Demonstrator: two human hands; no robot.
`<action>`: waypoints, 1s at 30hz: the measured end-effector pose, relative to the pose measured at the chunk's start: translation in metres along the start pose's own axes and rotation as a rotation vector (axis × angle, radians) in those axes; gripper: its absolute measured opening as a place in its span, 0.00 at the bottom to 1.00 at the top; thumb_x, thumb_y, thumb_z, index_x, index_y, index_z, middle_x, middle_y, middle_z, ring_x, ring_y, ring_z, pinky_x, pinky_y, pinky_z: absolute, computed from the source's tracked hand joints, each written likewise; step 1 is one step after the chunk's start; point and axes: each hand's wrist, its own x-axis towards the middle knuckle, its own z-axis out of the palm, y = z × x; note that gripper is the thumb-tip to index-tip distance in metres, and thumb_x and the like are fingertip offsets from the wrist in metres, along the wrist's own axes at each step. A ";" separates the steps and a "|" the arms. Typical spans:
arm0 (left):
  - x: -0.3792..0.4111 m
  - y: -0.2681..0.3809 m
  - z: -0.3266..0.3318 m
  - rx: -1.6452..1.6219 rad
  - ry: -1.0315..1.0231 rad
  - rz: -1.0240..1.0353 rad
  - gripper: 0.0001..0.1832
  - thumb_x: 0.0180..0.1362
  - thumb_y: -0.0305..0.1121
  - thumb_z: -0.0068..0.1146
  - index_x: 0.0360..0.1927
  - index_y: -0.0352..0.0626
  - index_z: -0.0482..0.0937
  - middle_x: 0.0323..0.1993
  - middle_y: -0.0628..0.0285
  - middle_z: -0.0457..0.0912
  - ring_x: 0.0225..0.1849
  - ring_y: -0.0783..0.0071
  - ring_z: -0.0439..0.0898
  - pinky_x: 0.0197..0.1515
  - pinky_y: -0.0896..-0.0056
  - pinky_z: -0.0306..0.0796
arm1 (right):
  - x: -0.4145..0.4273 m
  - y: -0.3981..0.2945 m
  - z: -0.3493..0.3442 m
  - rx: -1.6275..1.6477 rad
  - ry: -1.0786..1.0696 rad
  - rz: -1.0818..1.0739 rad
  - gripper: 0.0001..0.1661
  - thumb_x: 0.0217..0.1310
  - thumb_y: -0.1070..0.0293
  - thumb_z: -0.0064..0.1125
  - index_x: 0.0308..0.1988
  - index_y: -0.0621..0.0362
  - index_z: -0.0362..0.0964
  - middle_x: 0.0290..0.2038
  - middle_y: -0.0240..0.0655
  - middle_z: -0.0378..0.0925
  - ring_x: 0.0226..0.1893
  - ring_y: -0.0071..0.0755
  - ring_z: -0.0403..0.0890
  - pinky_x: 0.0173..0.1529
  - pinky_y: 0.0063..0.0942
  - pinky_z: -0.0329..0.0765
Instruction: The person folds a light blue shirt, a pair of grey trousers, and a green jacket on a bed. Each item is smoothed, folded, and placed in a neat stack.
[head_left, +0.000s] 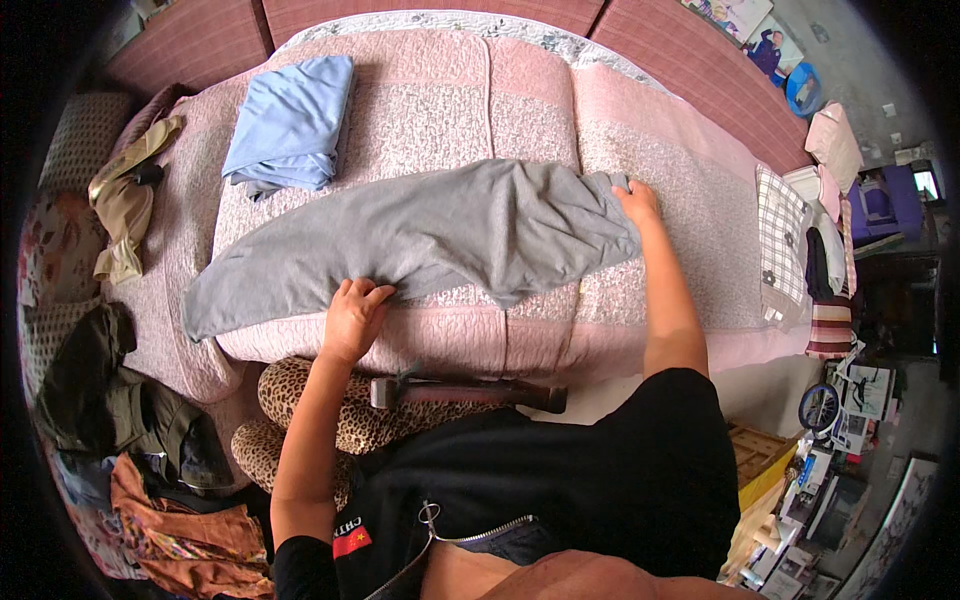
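Observation:
A long grey garment (420, 225) lies spread sideways across the quilted bedspread (420, 112), wrinkled toward its right end. The fingers of my left hand (356, 315) pinch its near edge, left of the middle. At the right end, my right hand (639, 201) grips the gathered upper corner, with the thumb on top and the other fingers partly hidden. Beyond the grey garment, toward the upper left, sits a folded stack of light blue clothing (289, 120), with a darker grey piece showing beneath it.
A tan strap-like cloth item (127, 202) lies at the left. Dark green clothing (127, 405) and an orange patterned garment (187, 525) are heaped at lower left. Folded checked fabric (781, 236) rests on the bed's right end. A padded pink headboard (435, 11) borders the far side.

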 end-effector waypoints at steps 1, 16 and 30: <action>-0.001 0.000 0.001 -0.010 0.003 -0.010 0.16 0.51 0.27 0.61 0.46 0.52 0.84 0.40 0.59 0.79 0.44 0.56 0.75 0.49 0.58 0.73 | 0.003 0.008 0.000 0.019 0.070 0.036 0.23 0.61 0.49 0.60 0.42 0.59 0.78 0.43 0.52 0.81 0.48 0.57 0.80 0.52 0.45 0.75; -0.006 -0.004 0.002 -0.070 0.041 -0.038 0.18 0.50 0.25 0.61 0.46 0.51 0.84 0.41 0.58 0.78 0.44 0.54 0.75 0.50 0.57 0.73 | 0.010 -0.046 0.001 0.331 -0.143 -0.048 0.27 0.54 0.55 0.69 0.49 0.62 0.76 0.46 0.49 0.82 0.48 0.53 0.81 0.54 0.40 0.76; -0.002 -0.006 -0.002 -0.043 0.068 0.050 0.09 0.50 0.28 0.62 0.37 0.44 0.82 0.38 0.58 0.78 0.40 0.55 0.75 0.47 0.58 0.72 | 0.005 -0.030 0.002 -0.058 0.231 0.019 0.33 0.66 0.44 0.53 0.60 0.57 0.68 0.57 0.49 0.75 0.58 0.52 0.74 0.59 0.44 0.72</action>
